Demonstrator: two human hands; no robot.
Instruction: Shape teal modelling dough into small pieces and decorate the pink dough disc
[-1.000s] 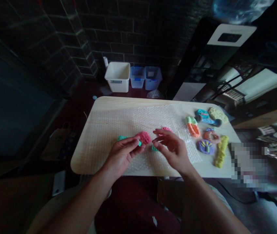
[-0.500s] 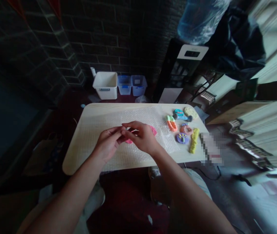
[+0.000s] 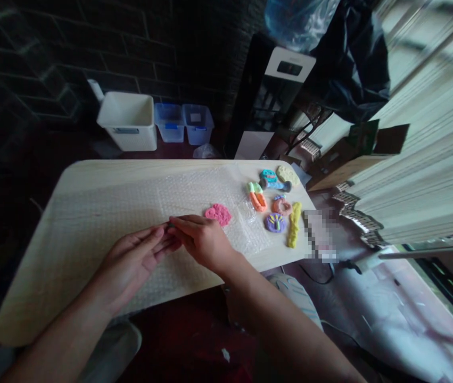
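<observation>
My left hand (image 3: 136, 260) and my right hand (image 3: 202, 239) meet at the fingertips over a sheet of bubble wrap (image 3: 130, 197). Between their pinched fingers a tiny dark greenish bit (image 3: 171, 224) shows, too small to name. The left fingers are held together and fairly straight, with the thumb pressed to them. My right hand is bent into a pinch, its thumb partly hidden. Just beyond the right hand, a flat pink piece of modelling clay (image 3: 219, 214) with a bumpy surface lies on the bubble wrap, apart from both hands.
On the right of the pale table (image 3: 78, 173) lie several clay shapes: an orange and green loop (image 3: 257, 198), a blue dumbbell shape (image 3: 276, 185), a purple disc (image 3: 274, 223) and a yellow strip (image 3: 294, 224). Behind stand a white bin (image 3: 130, 125) and a water dispenser (image 3: 266, 101).
My view has shifted, so the table now looks larger and lower left. Both hands have moved left, off the pink clay, which now shows whole. A tiny dark bit is visible at the fingertips.
</observation>
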